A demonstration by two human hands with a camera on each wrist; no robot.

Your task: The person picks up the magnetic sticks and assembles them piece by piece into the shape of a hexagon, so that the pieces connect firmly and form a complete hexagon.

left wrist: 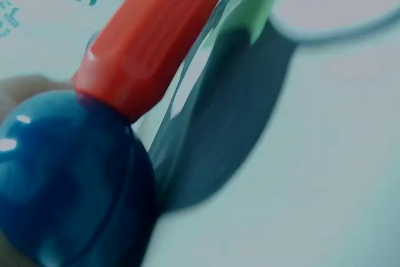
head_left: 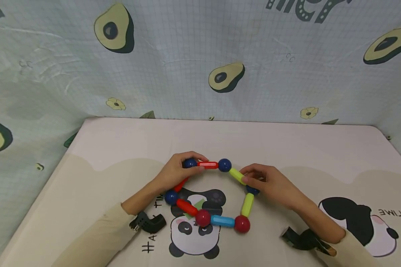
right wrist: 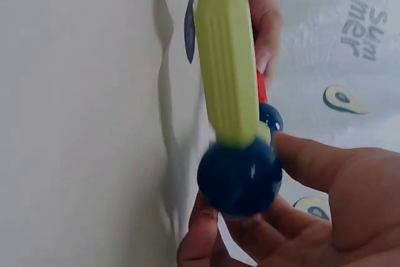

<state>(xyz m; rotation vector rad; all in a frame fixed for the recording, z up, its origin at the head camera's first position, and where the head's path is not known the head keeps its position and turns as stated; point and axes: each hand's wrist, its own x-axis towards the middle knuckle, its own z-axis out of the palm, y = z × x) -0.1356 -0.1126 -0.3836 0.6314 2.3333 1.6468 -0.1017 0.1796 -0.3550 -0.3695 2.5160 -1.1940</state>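
A closed ring of magnetic building rods and balls is held in both hands, above a panda print. At its upper left my left hand [head_left: 175, 172] grips it round a blue ball [head_left: 189, 163], thumb and fingers reaching onto a red rod [head_left: 208, 165]. My right hand [head_left: 270, 183] pinches the right side, at a yellow-green rod [head_left: 236, 175] beside a blue ball [right wrist: 240, 178]. Along the near side, a light-blue rod [head_left: 222, 221] joins two red balls, one at the left [head_left: 203, 218] and one at the right [head_left: 242, 224]. The left wrist view shows a blue ball [left wrist: 75, 179] against a red rod [left wrist: 156, 35].
The pale table [head_left: 254, 142] carries printed pandas, one under the ring and another panda print [head_left: 361, 224] at the right. An avocado-patterned cloth [head_left: 173, 44] hangs behind the table's far edge. Both wrists wear black camera mounts.
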